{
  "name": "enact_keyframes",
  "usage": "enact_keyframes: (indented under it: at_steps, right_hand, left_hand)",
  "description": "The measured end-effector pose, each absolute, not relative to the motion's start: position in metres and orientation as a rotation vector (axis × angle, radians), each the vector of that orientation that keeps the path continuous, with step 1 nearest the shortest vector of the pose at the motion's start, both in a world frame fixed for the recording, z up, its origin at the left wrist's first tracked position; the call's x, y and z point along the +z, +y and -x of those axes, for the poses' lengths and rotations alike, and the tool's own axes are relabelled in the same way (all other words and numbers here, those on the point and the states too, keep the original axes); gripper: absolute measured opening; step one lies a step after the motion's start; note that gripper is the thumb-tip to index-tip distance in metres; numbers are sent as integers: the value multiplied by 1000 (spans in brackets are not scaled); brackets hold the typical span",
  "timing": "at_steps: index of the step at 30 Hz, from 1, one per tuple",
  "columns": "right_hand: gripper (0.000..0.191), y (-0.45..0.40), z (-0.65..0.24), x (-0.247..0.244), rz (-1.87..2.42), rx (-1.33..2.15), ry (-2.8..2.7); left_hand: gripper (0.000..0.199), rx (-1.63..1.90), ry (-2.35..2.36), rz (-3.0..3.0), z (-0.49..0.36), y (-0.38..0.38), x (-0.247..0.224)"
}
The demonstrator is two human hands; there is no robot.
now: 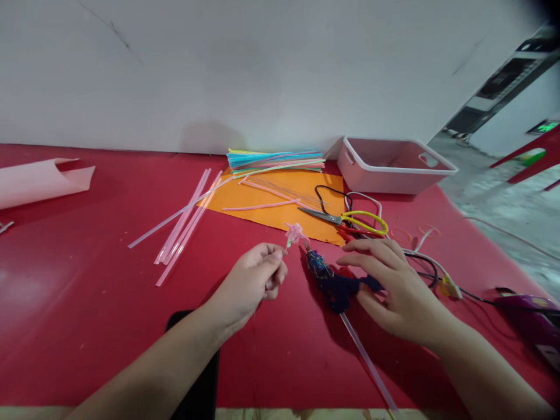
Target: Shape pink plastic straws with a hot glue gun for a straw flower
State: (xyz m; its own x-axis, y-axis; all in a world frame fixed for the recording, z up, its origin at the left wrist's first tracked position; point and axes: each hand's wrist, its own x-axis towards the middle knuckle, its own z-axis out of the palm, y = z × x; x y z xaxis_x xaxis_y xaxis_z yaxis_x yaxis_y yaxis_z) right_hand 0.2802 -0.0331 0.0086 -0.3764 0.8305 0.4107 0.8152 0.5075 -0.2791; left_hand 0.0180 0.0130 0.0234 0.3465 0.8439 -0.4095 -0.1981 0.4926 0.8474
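Note:
My left hand (258, 271) is closed in a pinch on the thin stem of a small fuzzy pink flower (296, 233), which has a bit of green under its petals. Just right of the flower is the nozzle of a dark blue glue gun (332, 284), with stringy glue near its tip. A long clear glue stick (367, 359) sticks out of its back end. My right hand (391, 286) is around the gun's handle with fingers spread and apart; firm contact is not visible. Scissors (339, 218) with yellow and red handles lie beyond the gun.
Pink plastic strips (188, 221) lie at left on the red table (109, 326). Behind are an orange sheet (280, 204), a bundle of coloured pipe cleaners (275, 160) and a white bin (394, 166). Cables (431, 262) run at right. A black flat object (196, 373) sits under my left forearm.

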Motion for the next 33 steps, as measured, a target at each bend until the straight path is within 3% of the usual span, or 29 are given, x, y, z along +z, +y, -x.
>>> enact_keyframes:
  at_steps: [3, 6, 18, 21, 33]
  right_hand:
    - [23, -37, -259, 12, 1187, 32, -2141]
    - [16, -42, -239, 11, 1079, 43, -2092]
    - [13, -22, -219, 28, 1067, -541, -2102]
    - [4, -14, -211, 24, 1076, -575, -2093]
    - [3, -9, -210, 9, 1038, -552, -2171]
  left_hand:
    - [13, 700, 980, -816, -20, 11, 26]
    - [16, 641, 979, -857, -21, 10, 28]
    - [16, 629, 1021, -1075, -24, 1, 26]
    - [15, 615, 1035, -1098, -24, 2, 26]
    - [11, 525, 1086, -1210, -22, 4, 19]
